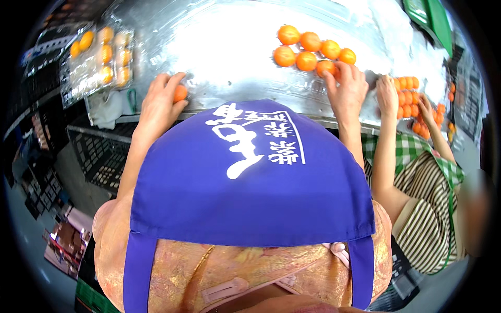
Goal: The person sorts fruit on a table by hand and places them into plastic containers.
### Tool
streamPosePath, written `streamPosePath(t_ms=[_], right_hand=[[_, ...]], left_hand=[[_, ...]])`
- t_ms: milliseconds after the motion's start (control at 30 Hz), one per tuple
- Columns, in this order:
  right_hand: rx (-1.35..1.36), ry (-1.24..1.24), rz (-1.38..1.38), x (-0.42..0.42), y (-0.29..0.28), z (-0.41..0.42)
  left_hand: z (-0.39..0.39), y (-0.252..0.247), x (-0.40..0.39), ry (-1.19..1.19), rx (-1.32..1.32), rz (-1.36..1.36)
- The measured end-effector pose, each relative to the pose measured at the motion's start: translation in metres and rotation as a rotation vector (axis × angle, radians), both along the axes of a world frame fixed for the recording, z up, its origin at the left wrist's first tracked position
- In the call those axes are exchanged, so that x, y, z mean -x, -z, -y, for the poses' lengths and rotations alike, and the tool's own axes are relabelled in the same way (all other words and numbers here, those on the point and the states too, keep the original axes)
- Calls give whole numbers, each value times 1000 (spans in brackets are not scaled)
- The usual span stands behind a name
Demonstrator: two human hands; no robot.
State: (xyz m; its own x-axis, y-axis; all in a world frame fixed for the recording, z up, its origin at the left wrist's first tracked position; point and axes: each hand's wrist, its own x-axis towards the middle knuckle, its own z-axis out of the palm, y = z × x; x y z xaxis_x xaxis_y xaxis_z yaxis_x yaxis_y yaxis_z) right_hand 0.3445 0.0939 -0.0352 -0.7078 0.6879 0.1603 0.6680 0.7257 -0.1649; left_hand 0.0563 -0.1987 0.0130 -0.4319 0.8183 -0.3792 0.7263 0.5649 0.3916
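Observation:
My left hand [162, 96] is curled around a round orange fruit [180, 94] at the near edge of a shiny metal table [231, 74]. A bit of clear plastic shows by its fingertips. On the right, my right hand [347, 88] grips another orange fruit [325, 68] with thumb and fingers, at the end of the nearer of two rows. A clear plastic tray [315, 84] shows beneath and in front of these rows. Behind the gripped fruit lies the far row, with one orange fruit [330, 49] close to my fingers.
Clear plastic packs [96, 58] with orange fruit lie at the table's left end, near a pale cloth [106, 109]. A black crate [101, 152] stands below. At right, a co-worker's hands [387, 96] are at rows of fruit [408, 96]. A green container [430, 23] stands behind.

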Motion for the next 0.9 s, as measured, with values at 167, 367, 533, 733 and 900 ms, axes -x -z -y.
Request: streamPosePath(t_ms=[167, 367, 533, 733, 900], right_hand=[[18, 2, -55, -3, 4, 0], [-38, 43, 19, 5, 5, -1], [7, 107, 22, 13, -1, 0], [12, 9, -68, 5, 13, -5], [80, -11, -93, 4, 10, -11]], left_hand=[[5, 3, 8, 108, 4, 5], [8, 8, 27, 108, -40, 148], [7, 8, 32, 67, 3, 252], [20, 13, 45, -321, -155, 839], [27, 31, 58, -242, -20, 628]])
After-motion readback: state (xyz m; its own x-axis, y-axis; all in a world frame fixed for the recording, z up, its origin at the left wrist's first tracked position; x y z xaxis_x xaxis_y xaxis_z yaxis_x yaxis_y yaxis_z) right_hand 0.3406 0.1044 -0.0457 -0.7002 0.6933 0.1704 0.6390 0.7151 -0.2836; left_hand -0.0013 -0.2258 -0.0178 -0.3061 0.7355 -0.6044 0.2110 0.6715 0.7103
